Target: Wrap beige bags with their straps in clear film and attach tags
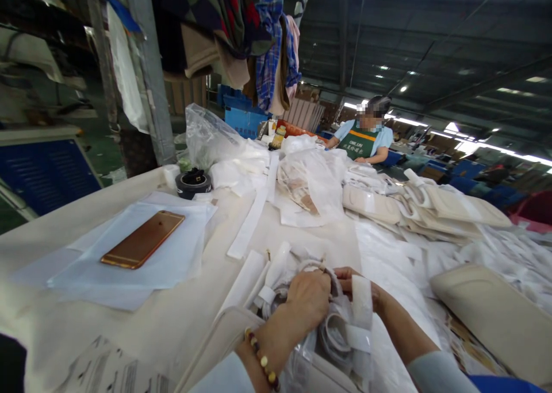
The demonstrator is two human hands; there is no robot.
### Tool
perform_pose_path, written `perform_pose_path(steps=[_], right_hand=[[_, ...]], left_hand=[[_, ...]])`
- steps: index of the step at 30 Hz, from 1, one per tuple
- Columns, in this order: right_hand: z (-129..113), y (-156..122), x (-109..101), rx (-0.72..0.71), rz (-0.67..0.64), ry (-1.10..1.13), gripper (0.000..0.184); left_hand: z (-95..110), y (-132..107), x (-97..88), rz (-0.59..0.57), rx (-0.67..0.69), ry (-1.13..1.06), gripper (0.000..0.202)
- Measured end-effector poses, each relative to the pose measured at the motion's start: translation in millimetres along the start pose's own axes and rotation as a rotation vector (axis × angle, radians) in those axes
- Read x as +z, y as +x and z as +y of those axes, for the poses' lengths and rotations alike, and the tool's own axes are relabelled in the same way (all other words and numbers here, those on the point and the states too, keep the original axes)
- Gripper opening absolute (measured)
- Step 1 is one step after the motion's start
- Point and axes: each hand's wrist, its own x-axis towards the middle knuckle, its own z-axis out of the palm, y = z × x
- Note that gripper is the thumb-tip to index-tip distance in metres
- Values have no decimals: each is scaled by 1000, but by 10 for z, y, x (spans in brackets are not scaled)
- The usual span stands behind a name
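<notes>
My left hand (307,301), with a bead bracelet at the wrist, is curled over a bundle of white straps in clear plastic wrap (340,330) at the near edge of the table. My right hand (360,292) is behind the bundle, fingers closed on the same wrapped straps, partly hidden by a white paper band. A cream bag (215,347) lies under the bundle, mostly covered by my arms.
A copper-coloured phone (143,239) lies on white sheets at the left. A black tape roll (194,181), plastic bags (310,186) and stacked cream bags (448,209) cover the table (86,209). A co-worker in a green apron (362,140) works at the far end. Clothes hang overhead.
</notes>
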Motion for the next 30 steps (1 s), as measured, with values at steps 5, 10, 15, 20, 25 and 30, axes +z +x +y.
perform_pose_path(steps=[5, 10, 15, 20, 25, 30], right_hand=[[35, -24, -28, -22, 32, -52, 42], [-5, -32, -138, -61, 131, -279, 29], [-58, -49, -356, -180, 246, -634, 20], [-94, -84, -489, -256, 275, -878, 19], [-144, -77, -530, -277, 268, -951, 22], [-109, -37, -476, -236, 225, -888, 25]], left_hand=[[-34, 18, 8, 52, -35, -56, 28], [-80, 18, 23, 101, -43, -97, 24], [-93, 35, 1, 148, -107, -181, 22], [-81, 62, -68, 126, -145, -270, 21], [-69, 61, -81, 115, -161, -363, 19], [-95, 64, -88, 108, -182, -497, 11]])
